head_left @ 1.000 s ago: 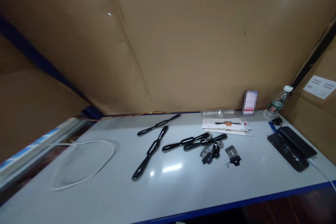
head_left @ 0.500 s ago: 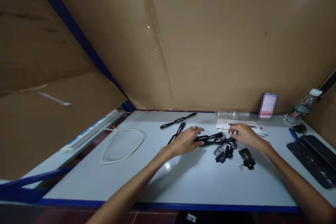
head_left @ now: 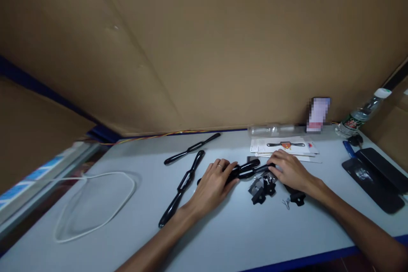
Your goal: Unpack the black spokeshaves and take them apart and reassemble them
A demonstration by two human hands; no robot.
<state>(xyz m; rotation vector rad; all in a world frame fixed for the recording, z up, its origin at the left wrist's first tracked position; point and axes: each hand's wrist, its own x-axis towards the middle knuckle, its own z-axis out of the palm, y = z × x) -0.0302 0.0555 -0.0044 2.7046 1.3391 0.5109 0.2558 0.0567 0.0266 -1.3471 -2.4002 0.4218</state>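
Observation:
My left hand point(head_left: 213, 182) is closed round two black spokeshave bodies point(head_left: 250, 165) lying side by side, their left parts hidden beneath it. The fingers of my right hand point(head_left: 290, 170) are closed on the right handle end of the nearer one. Just below lie black cap pieces point(head_left: 259, 195) and grey metal blades point(head_left: 254, 185) in a small heap. Closer to my right forearm are another black cap piece point(head_left: 298, 198) and a silver thumbscrew point(head_left: 286, 203). Left of my left hand lies a loose spokeshave body point(head_left: 183, 185), with a further spokeshave body point(head_left: 193, 148) behind it.
Printed cards point(head_left: 283, 144) and a clear plastic piece point(head_left: 270, 130) lie at the back. A phone point(head_left: 318, 114) leans on the cardboard wall point(head_left: 223, 51). A water bottle point(head_left: 360, 117) and a black case point(head_left: 372, 180) stand at right. A white cable point(head_left: 127, 202) loops at left.
My view has shifted. My left hand has closed over the spokeshave bodies, and my right hand has come down onto a handle end. The loose bodies still lie on the table.

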